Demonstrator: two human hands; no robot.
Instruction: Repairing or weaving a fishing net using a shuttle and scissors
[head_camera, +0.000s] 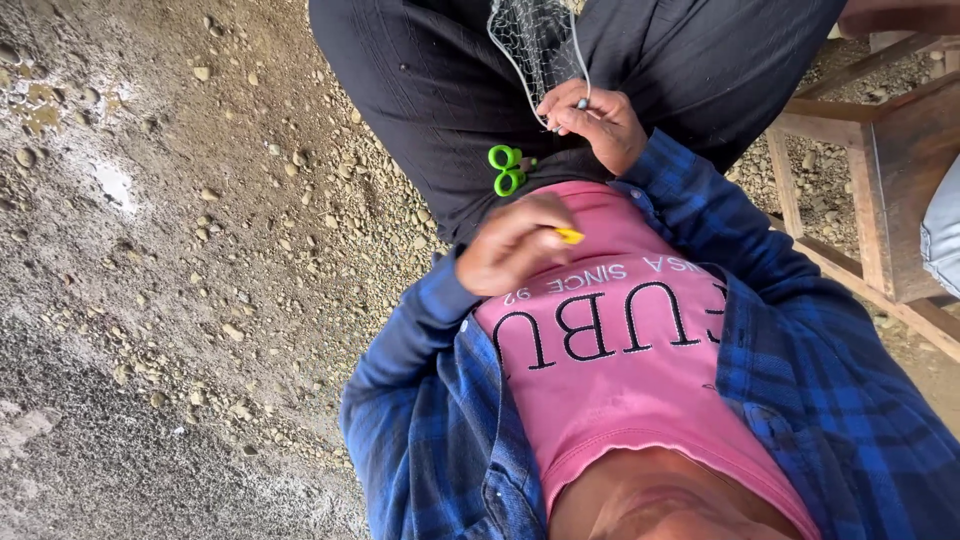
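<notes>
One hand (590, 120) pinches fine netting (535, 45); other hand (515, 245) grips a yellow tool (570, 236) (green scissors (507, 170) on lap); which hand is which, cannot tell.

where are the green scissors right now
In the head view the green-handled scissors lie on the black trousers in the person's lap, just above the pink shirt, between the two hands.

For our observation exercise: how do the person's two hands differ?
The left hand pinches a small yellow tool by the pink shirt; the right hand grips netting over the black trousers. The left hand sits nearer the chest, the right hand farther out. Both are closed, in blue checked sleeves.
</notes>
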